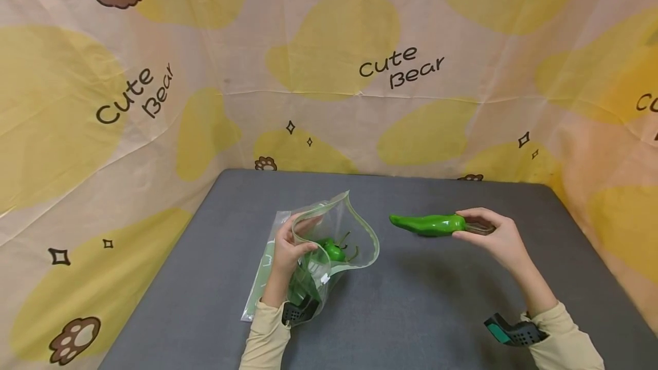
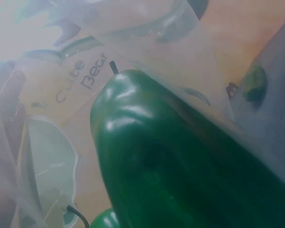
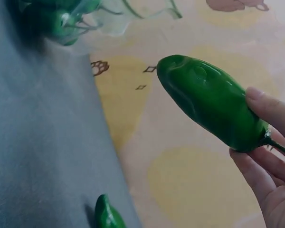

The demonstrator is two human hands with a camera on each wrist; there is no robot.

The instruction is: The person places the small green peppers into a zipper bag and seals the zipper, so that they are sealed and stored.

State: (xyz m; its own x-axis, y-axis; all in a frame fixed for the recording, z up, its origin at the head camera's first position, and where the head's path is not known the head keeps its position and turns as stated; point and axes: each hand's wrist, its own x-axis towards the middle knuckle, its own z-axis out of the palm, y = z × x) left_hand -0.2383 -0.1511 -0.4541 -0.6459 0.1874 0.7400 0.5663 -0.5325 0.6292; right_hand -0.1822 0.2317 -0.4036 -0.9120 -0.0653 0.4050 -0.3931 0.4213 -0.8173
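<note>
My left hand (image 1: 289,244) grips the rim of a clear zip bag (image 1: 362,221) with a green edge, its thumb over the near side of the mouth. The mouth gapes to the right, and green peppers (image 1: 335,251) with thin stems lie inside. Through the plastic, a large dark green pepper (image 2: 156,142) fills much of the left wrist view. My right hand (image 1: 490,230) pinches a long green pepper (image 1: 429,225) by its stem end, to the right of the bag. The pepper's tip points left toward the mouth, apart from it.
The grey table (image 1: 411,313) lies under both hands. A flat green-and-clear packet (image 1: 252,296) rests at the bag's left. Another green pepper (image 3: 107,216) shows its tip at the right wrist view's lower edge. A printed cloth (image 1: 329,56) hangs around the table.
</note>
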